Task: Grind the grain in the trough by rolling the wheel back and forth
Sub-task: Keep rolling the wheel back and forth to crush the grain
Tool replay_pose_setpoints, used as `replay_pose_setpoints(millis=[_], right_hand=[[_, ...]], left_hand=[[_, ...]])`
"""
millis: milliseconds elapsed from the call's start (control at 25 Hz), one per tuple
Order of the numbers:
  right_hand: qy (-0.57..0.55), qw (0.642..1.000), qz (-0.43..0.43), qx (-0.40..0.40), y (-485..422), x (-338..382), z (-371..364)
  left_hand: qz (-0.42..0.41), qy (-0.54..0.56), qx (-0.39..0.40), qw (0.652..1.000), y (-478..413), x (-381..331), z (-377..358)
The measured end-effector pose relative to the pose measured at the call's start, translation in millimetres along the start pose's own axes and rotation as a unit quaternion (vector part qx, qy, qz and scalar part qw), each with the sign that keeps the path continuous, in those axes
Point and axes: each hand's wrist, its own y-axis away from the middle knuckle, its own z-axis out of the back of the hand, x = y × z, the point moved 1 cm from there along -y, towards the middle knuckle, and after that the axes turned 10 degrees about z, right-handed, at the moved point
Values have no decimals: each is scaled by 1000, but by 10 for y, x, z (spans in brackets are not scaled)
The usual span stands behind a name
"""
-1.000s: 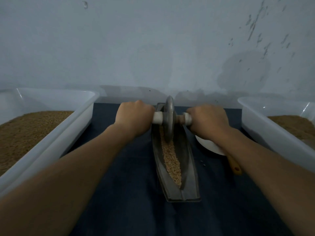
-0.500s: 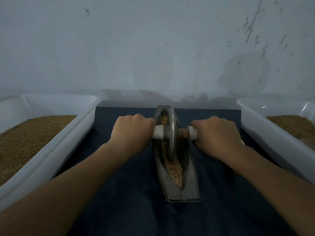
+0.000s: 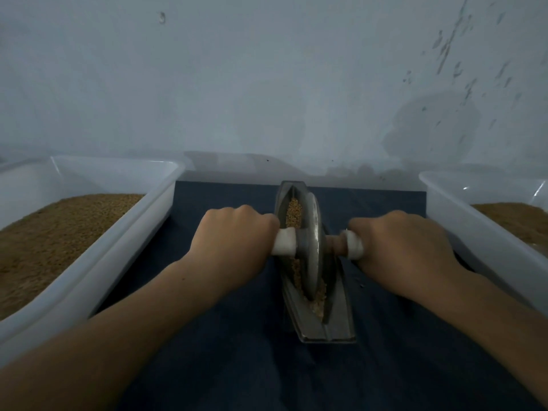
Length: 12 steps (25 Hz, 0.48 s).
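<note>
Now the left hand point(image 3: 234, 241) and right hand point(image 3: 406, 250) are gripping, fingers curled, the white axle handles point(image 3: 284, 241) of the metal wheel point(image 3: 311, 247), which is standing upright on grain point(image 3: 293, 212) midway along the boat-shaped trough point(image 3: 338, 321).

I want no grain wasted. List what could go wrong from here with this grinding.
1. The wheel sits toward the near end of the trough, with grain bunched at its base on the near side. A longer pull may push some out onto the dark cloth.
2. The left hand and right hand both grip the handles, so nothing holds the trough. It could slide on the cloth.
</note>
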Motion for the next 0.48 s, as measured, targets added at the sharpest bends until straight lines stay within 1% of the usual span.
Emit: replay_pose_setpoints(millis=[80, 120, 160, 240, 280, 400, 480], right_hand=[[5, 1000, -19, 16, -113, -18, -69], [7, 999, -29, 16, -215, -41, -151], [-15, 998, -49, 21, -338, -68, -236], [-66, 991, -98, 63, -587, -126, -339], [-78, 988, -109, 80, -665, -144, -362], [-77, 990, -96, 74, -612, -147, -311], [-29, 997, -51, 43, -382, -88, -224]], left_hand=[[21, -7, 30, 999, -84, -24, -100], [34, 0, 32, 999, -176, -44, -171], [46, 2, 31, 998, -313, -59, -233], [54, -13, 49, 997, -602, -67, -287], [53, -20, 56, 997, -701, -69, -286], [51, -3, 61, 997, -635, -57, -219], [53, 20, 48, 997, -333, -45, -176]])
